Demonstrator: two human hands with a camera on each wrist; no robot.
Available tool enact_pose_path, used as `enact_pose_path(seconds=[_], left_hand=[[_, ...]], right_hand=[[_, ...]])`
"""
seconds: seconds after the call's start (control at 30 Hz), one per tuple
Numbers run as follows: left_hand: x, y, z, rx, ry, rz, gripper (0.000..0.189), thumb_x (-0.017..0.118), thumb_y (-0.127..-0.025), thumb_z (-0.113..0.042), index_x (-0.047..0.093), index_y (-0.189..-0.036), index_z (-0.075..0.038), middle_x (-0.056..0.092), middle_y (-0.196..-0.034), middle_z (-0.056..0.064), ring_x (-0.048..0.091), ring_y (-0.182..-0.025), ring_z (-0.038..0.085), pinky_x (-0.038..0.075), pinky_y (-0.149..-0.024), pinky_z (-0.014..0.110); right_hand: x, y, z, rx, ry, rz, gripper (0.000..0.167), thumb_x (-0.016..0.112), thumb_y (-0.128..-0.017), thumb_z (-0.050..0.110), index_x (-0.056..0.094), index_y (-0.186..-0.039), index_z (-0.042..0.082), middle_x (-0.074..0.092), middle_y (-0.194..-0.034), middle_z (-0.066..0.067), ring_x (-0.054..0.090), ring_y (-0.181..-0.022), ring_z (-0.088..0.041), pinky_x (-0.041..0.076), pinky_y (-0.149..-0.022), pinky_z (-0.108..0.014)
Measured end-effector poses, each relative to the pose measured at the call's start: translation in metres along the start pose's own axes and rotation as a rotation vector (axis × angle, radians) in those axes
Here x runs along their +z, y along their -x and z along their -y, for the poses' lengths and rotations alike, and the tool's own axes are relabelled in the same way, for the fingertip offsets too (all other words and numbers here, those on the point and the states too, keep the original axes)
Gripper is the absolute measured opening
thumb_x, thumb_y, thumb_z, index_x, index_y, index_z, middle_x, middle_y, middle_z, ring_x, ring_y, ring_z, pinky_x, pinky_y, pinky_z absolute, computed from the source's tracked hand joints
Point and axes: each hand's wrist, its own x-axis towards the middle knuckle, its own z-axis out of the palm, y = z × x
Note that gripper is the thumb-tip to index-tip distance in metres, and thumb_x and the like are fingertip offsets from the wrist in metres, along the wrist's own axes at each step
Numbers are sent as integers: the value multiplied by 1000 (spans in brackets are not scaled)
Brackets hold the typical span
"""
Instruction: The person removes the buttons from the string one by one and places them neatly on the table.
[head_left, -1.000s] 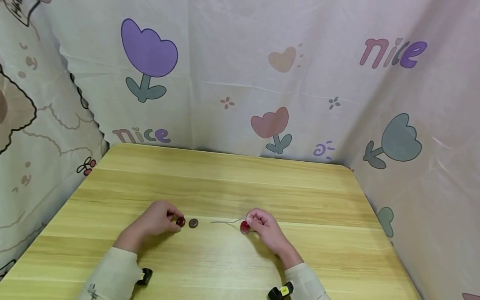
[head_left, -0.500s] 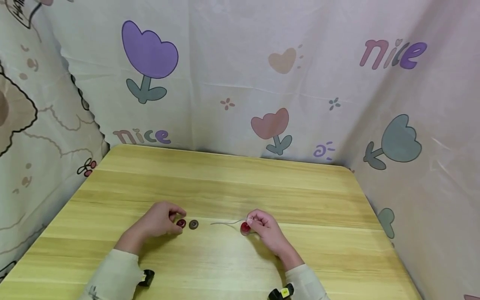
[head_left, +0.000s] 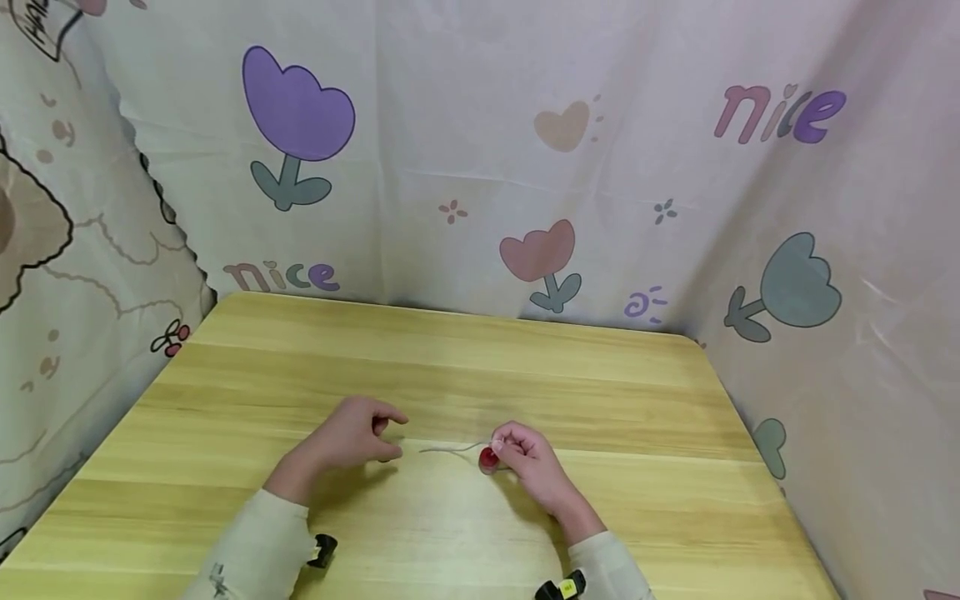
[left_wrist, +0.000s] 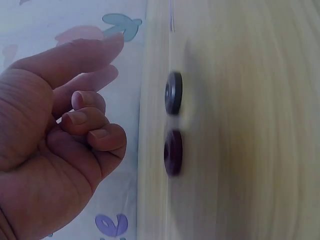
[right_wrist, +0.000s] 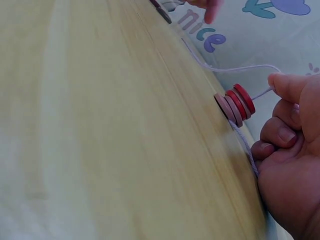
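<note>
My left hand [head_left: 345, 437] is over the table with thumb and forefinger spread and nothing between them. Below it, a dark grey button [left_wrist: 174, 93] and a dark red button [left_wrist: 173, 153] stay on the table in the left wrist view; the hand hides them in the head view. My right hand [head_left: 528, 462] pinches a thin pale string [right_wrist: 235, 67] between thumb and forefinger. Several red and pinkish buttons [right_wrist: 235, 105] are strung together on it, just beside the fingertips. The string's loose end [head_left: 438, 451] points toward the left hand.
A wooden table [head_left: 465, 375] with light grain carries everything. Behind it and along both sides hang pale curtains [head_left: 435, 108] printed with flowers and words. A black wrist device [head_left: 322, 551] is worn at the left sleeve, another [head_left: 561, 587] at the right.
My left hand has let go of the dark red button and moved right, now covering both loose buttons in the head view. The right hand with the string has hardly moved.
</note>
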Motion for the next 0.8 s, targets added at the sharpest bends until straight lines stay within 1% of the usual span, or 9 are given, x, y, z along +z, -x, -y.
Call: enact_pose_path(seconds=[0.17, 0.33, 0.47, 0.6, 0.8], left_hand=[[7, -8, -8, 6, 10, 13, 37, 82, -81, -10, 72, -116, 0, 35, -59, -4, 30, -53, 11, 37, -58, 29], [13, -13, -13, 35, 20, 24, 37, 82, -81, -11, 72, -115, 0, 34, -59, -5, 28, -52, 10, 35, -56, 28], [18, -18, -16, 56, 24, 29, 36, 83, -81, -13, 73, -113, 0, 34, -60, -5, 29, -53, 10, 34, -55, 27], [22, -22, -19, 72, 21, 28, 35, 83, -81, -15, 73, -112, 0, 36, -61, -5, 32, -54, 9, 35, -57, 28], [31, -28, -28, 74, 35, 41, 34, 82, -82, -16, 73, -111, 0, 40, -61, -4, 35, -55, 9, 36, -57, 28]], right_hand=[[0, -1, -1, 6, 5, -10, 22, 56, -103, 12, 59, -102, -10, 64, -90, -31, 67, -85, -34, 53, -84, -36], [0, -2, -1, -17, 6, 0, 20, 55, -103, 8, 59, -102, -12, 64, -90, -32, 67, -85, -36, 53, -83, -37], [0, -2, -2, -23, 0, 0, 20, 55, -103, 9, 59, -101, -11, 65, -89, -32, 67, -83, -35, 53, -83, -37], [0, -2, -2, -25, 6, -4, 19, 55, -103, 8, 59, -102, -11, 65, -89, -31, 67, -83, -35, 53, -83, -37], [1, -1, -2, -19, 6, -6, 20, 55, -103, 9, 59, -102, -11, 64, -89, -31, 67, -84, -33, 54, -82, -38]])
